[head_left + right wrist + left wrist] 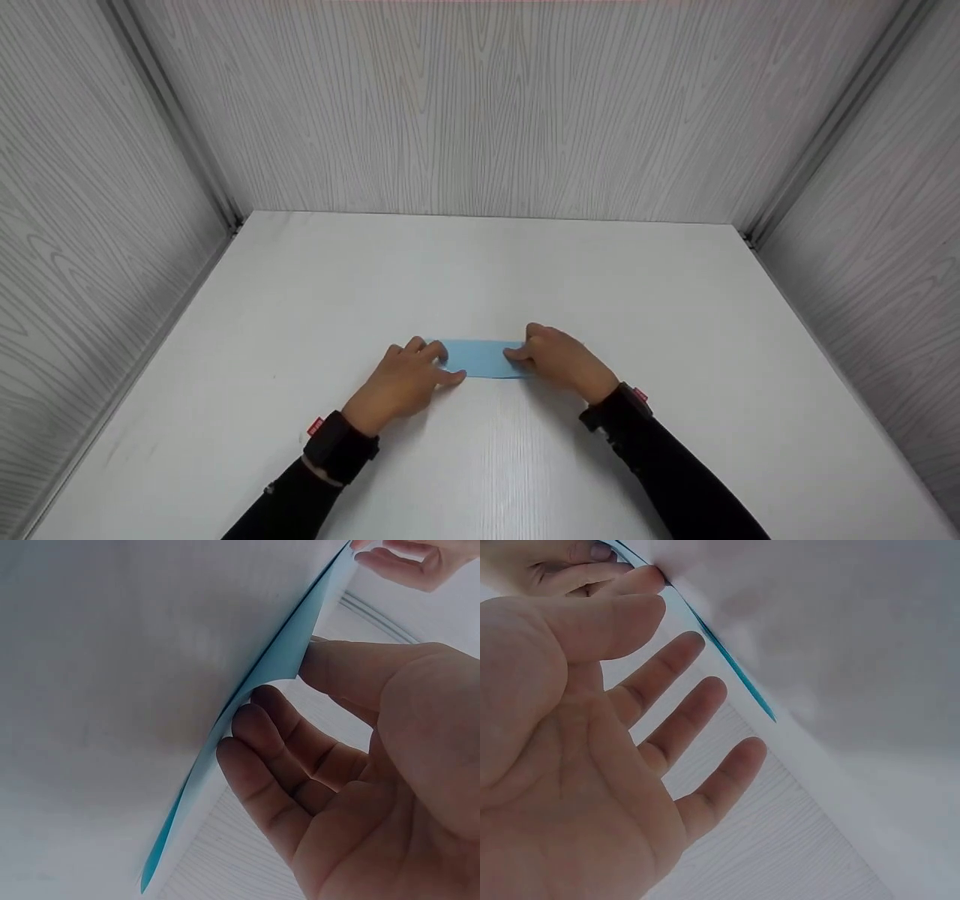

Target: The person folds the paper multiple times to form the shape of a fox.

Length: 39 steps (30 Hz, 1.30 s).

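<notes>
A light blue strip of paper lies crosswise on the white table, between my two hands. Its edge looks layered in the right wrist view, like a folded sheet. My left hand rests at the left end, with thumb and index fingertips touching the paper and the other fingers loosely extended. At the right end, my right hand pinches the paper, its thumb lying on top. In the right wrist view a corner of the blue paper lifts between that thumb and the curled fingers.
The white tabletop spreads around the paper. Grey wood-grain panels stand at the back, on the left and on the right. A black band sits on the left wrist, another black band on the right.
</notes>
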{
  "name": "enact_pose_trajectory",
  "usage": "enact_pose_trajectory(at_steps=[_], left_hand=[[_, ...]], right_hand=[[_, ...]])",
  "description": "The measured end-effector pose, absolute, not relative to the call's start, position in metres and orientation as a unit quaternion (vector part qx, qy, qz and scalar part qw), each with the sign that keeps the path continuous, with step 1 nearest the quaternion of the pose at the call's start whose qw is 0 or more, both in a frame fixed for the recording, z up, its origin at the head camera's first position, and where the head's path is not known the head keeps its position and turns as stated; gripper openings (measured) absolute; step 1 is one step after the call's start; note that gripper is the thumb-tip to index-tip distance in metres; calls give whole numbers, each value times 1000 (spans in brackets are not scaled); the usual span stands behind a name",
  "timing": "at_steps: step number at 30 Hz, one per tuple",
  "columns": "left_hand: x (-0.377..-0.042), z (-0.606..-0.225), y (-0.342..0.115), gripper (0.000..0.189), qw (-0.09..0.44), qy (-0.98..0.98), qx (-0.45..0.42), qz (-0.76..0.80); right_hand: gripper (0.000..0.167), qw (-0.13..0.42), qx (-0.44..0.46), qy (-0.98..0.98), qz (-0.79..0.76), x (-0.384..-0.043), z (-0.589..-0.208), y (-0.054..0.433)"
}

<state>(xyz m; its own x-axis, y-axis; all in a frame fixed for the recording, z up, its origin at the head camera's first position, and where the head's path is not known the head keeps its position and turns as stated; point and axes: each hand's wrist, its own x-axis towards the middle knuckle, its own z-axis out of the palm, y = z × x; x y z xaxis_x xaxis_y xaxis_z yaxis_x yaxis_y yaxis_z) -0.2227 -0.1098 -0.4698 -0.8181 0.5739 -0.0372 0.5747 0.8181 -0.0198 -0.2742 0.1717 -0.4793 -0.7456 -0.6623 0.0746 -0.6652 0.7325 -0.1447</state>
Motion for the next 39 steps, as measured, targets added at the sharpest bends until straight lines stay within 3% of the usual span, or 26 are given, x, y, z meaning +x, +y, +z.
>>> enact_pose_trajectory(at_steps=[7, 13, 17, 23, 29, 39], left_hand=[[-221, -473, -118, 53, -14, 949, 314, -1], [-230, -470, -117, 29, -81, 940, 333, 9], [-241, -466, -109, 27, -107, 935, 337, 23], [-256, -471, -86, 30, -60, 937, 339, 61], [-267, -476, -65, 30, -14, 943, 316, 102], [-268, -482, -56, 36, -8, 946, 298, 124]], right_hand=[[29, 24, 369, -927, 63, -274, -480, 174], [29, 29, 373, -925, 61, -274, -482, 173], [26, 22, 360, -928, 90, -274, -483, 171], [18, 27, 358, -927, 109, -274, -483, 169], [20, 24, 351, -931, 100, -275, -483, 170], [27, 4, 350, -930, 109, -276, -481, 173]])
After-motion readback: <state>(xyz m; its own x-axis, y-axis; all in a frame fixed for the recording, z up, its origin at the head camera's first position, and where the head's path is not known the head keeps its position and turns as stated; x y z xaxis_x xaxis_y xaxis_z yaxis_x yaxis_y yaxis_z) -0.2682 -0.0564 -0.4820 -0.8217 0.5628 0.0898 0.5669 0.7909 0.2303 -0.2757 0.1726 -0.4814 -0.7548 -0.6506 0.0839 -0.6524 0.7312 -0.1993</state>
